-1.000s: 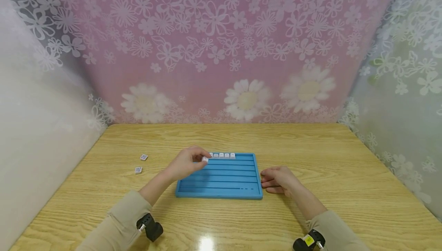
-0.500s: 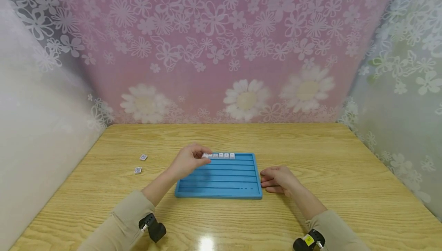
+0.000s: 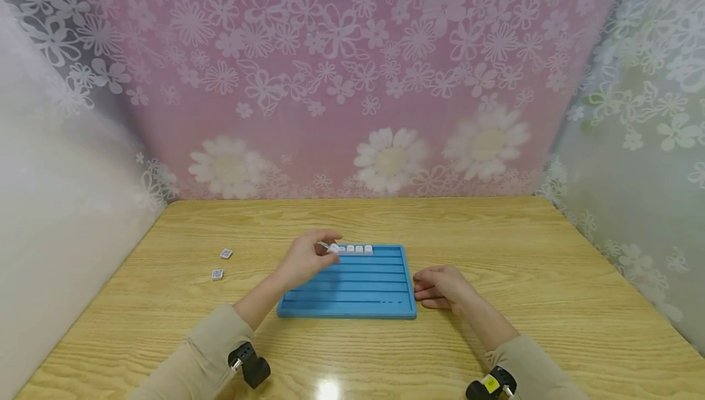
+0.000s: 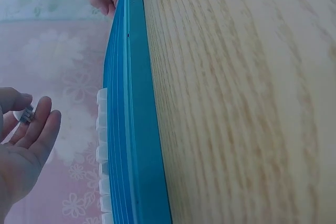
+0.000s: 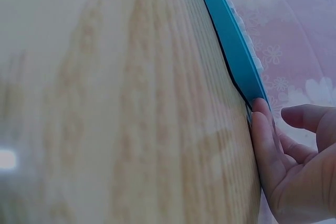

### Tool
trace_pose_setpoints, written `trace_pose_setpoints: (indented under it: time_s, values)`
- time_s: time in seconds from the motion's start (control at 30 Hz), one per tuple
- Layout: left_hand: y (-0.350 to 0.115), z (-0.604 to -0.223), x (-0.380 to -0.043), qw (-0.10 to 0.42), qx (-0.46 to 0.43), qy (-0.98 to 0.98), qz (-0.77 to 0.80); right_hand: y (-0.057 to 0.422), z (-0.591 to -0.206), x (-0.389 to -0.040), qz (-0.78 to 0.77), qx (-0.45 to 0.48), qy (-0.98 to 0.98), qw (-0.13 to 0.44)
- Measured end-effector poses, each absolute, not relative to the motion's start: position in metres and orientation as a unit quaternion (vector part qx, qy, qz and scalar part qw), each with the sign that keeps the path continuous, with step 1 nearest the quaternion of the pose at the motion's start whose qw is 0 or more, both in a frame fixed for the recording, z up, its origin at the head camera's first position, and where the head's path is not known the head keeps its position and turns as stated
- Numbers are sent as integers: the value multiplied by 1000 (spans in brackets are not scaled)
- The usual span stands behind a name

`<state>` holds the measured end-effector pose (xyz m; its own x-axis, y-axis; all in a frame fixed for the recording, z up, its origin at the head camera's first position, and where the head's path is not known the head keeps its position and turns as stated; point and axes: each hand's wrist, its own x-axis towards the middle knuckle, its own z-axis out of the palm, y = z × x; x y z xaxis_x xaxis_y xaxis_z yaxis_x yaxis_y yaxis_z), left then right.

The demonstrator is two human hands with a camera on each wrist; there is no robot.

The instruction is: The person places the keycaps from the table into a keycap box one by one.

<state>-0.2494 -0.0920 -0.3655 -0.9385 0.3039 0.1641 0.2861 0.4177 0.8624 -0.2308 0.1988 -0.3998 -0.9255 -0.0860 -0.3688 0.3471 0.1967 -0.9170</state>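
My left hand [image 3: 304,259] pinches a white keycap [image 4: 25,115] between thumb and fingers, over the back left part of a blue slotted tray [image 3: 347,295]. In the left wrist view the hand appears higher than the row of seated keycaps, and the pinched keycap's grey underside shows. Several white keycaps [image 3: 360,250] stand side by side in the tray's rear slot, just right of the pinched one. My right hand [image 3: 443,288] rests by the tray's right side; in the right wrist view its fingertips [image 5: 261,106] are at the tray's corner, thumb apart.
Two loose keycaps, a rear one [image 3: 226,254] and a nearer one [image 3: 217,274], lie on the wooden table [image 3: 165,339] left of the tray. A pink floral curtain [image 3: 330,100] hangs behind the table, with pale sheets at both sides.
The left hand has moved slightly right with the keycap, bringing it from in front of the rear slot to beside the seated keycaps. The right hand stays put.
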Motion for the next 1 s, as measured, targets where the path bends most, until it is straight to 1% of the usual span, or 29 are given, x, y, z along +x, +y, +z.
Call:
trace_pose_setpoints:
  time_s: [0.17, 0.4, 0.6, 0.73, 1.0]
  values:
    - [-89, -367, -250, 33, 160, 824, 542, 199, -399, -230, -628, 88, 754, 173]
    - [-84, -370, -248, 33, 163, 813, 558, 198, -399, -230, -631, 91, 751, 173]
    - [-82, -373, -251, 49, 155, 786, 597, 198, -400, -230, -630, 90, 752, 171]
    - [-79, -373, -252, 46, 140, 789, 596, 199, -401, -230, -628, 86, 754, 171]
    - [-70, -371, -254, 29, 138, 825, 548, 198, -399, -229, -630, 91, 753, 168]
